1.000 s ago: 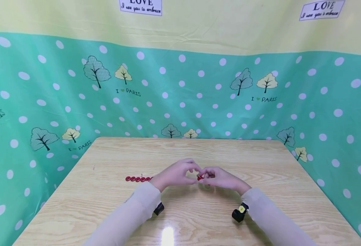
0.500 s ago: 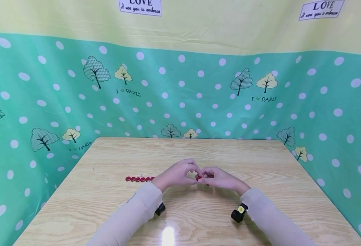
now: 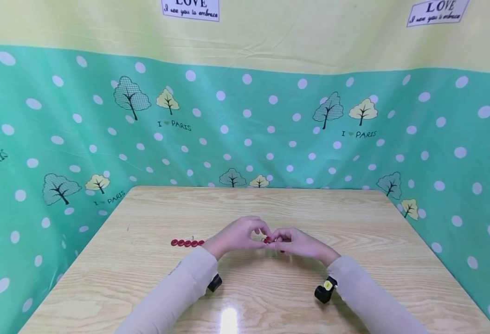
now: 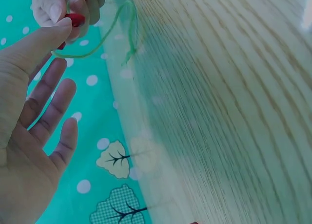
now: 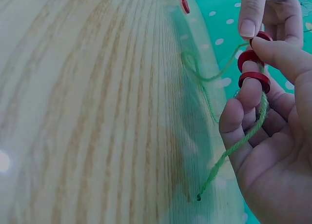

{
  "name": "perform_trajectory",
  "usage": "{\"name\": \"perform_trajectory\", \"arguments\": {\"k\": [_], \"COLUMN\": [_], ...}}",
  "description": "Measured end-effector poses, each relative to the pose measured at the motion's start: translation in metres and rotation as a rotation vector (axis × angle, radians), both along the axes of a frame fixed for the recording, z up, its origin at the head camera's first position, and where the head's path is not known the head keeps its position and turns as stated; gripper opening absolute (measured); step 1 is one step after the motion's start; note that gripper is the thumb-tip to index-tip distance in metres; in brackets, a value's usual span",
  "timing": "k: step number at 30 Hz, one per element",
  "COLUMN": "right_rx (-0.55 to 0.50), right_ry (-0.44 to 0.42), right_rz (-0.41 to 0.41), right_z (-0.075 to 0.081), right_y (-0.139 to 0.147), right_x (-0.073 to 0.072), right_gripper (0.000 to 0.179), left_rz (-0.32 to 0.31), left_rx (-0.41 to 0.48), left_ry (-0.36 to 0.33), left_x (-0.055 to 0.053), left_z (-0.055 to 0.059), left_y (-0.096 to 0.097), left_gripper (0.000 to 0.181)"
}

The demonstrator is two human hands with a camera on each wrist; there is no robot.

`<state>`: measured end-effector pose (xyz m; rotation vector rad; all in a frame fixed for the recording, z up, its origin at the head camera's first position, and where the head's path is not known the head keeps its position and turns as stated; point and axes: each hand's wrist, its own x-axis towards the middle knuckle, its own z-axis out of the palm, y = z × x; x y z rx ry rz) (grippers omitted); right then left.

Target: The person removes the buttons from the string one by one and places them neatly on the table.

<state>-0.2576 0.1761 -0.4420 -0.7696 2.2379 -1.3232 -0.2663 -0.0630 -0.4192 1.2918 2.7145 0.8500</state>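
My left hand point(image 3: 237, 236) and right hand point(image 3: 301, 243) meet over the middle of the table. In the left wrist view the left thumb and forefinger pinch a red button point(image 4: 75, 20), while the other fingers are spread. Against it, the right thumb and fingers grip red buttons too. The right wrist view has several of these, with a lower button point(image 5: 264, 81) lying across the right fingers. Green yarn point(image 5: 239, 145) runs through them; one tail hangs below the right palm, and the other part loops out past the left fingertips.
A row of red buttons point(image 3: 188, 243) lies left of the left hand, its right end hidden behind the wrist. The wooden table point(image 3: 178, 204) backs onto a green dotted curtain point(image 3: 253, 125). Dark wrist cameras hang under both sleeves, including the right camera point(image 3: 323, 293).
The hands stay together at the same spot. The red button between the fingertips has shifted slightly left, and the right fingers have turned a little.
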Motion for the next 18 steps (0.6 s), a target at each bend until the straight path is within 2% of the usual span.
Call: {"name": "perform_trajectory", "arguments": {"k": [8, 18], "right_rx": [0.018, 0.005], "right_ry": [0.025, 0.020], "right_rz": [-0.001, 0.002], "right_z": [-0.002, -0.008], "right_y": [0.001, 0.005], "right_x": [0.000, -0.003], "right_gripper": [0.023, 0.024], "left_rz": [-0.021, 0.016], "left_rx": [0.030, 0.022], "left_ry": [0.009, -0.013], "left_x": [-0.002, -0.004], "left_z": [0.002, 0.004], "left_y": [-0.006, -0.016], "left_gripper": [0.024, 0.025]}}
